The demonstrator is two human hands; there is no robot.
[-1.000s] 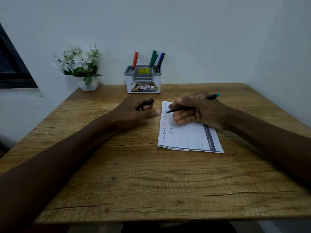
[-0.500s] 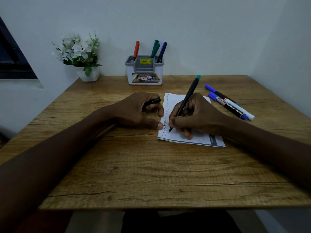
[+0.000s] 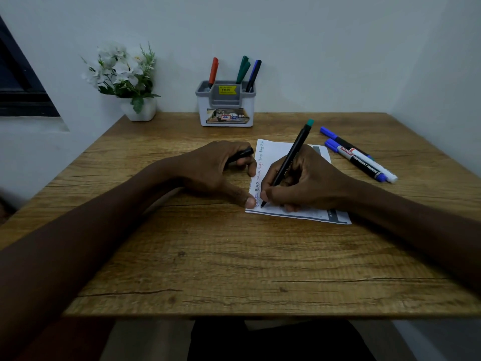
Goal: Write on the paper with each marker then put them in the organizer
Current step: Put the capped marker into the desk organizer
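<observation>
On the paper (image 3: 273, 155), near its front left corner, the teal-ended marker (image 3: 292, 152) had its tip down on the sheet.
Right grip (image 3: 307, 183) was closed round the marker barrel in a writing pinch, with the marker tilted away and its teal end up. Coloured handwriting ran along the paper's left edge. Left grip (image 3: 218, 170) was curled round a black cap (image 3: 240, 155), thumb tip at the sheet's left edge. A slim blue-capped marker (image 3: 346, 145) and a permanent marker (image 3: 361, 161) lay side by side on the surface (image 3: 234, 256), right of the paper. The organizer (image 3: 225, 110) stood by the wall and held a red marker (image 3: 213, 70), two green markers (image 3: 243, 70) and a blue-ended marker (image 3: 254, 74). Potted white flowers (image 3: 122, 71) stood to its left.
</observation>
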